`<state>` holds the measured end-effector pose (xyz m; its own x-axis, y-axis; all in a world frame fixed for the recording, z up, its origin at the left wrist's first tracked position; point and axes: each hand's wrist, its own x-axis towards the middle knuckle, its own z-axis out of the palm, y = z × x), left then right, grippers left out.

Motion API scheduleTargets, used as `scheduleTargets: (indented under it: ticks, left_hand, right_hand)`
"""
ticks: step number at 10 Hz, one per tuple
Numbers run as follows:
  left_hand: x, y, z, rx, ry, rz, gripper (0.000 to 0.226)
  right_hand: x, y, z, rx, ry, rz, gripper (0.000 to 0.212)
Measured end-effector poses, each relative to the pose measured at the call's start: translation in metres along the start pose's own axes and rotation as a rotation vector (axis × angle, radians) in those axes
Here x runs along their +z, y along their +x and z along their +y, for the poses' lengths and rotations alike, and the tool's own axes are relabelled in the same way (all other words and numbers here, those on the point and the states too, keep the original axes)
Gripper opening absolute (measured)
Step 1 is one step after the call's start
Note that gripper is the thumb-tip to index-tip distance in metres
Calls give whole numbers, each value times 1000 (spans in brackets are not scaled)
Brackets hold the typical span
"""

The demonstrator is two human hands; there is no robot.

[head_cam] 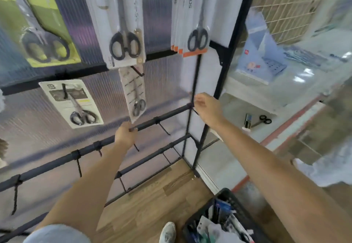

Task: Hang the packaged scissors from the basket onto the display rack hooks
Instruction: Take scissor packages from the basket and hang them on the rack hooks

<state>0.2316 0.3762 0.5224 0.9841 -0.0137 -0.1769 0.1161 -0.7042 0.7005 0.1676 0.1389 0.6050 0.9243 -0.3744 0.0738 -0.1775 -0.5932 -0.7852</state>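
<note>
Both hands are up at the rack right now, left hand (125,135) has its fingers (133,129) curled over the black bar (167,116), gripping it just under the bottom corner of a long narrow scissors pack (134,94) that hangs from a hook above those fingers. Right hand (206,107) is further along the same bar, right where it meets the upright post (195,82); its fingers (198,103) look bunched together like they're pinching a small hook (196,111) there, but it's blurry so I can't really tell if they've got hold of it or are just touching it. Between the two hands another bare hook (164,128) sticks out of the bar. Up and left of the left fingers there's a white card pack with black-handled scissors (73,103), tilted a bit. Higher up, a row of bigger packs: a green one (47,33), a white one (123,33) and a stack with orange bottom edges (192,23), that stack sitting above the right fingers. The black basket (224,216) with the rest of the packs is down on the wood floor (152,195), below the right forearm, well away from either hand, next to a white shoe (167,232)
</note>
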Motion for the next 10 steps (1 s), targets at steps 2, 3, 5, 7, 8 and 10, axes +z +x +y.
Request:
scheduleTargets:
  ticks: [2, 3, 5, 7, 8, 10]
  left_hand:
    - [71, -84, 6, 93, 462, -239, 37]
    - [105, -146, 44, 308, 498, -384, 32]
    - [171, -245, 113, 694, 403, -572, 42]
    - [218, -300, 112, 834, 468, -721, 39]
    - [236, -304, 94, 829, 531, -816, 35]
    - [272, -278, 66, 751, 703, -891, 29]
  right_hand:
    - [-63, -124, 87, 219, -186, 116, 29]
    - [-90, -198, 125, 353, -334, 119, 23]
    - [-137, -296, 151, 620, -244, 293, 31]
    - [-137, -357, 179, 667, -265, 315, 19]
    - [-124, -374, 204, 755, -314, 207, 20]
    - [-96, -367, 254, 892, -281, 100, 35]
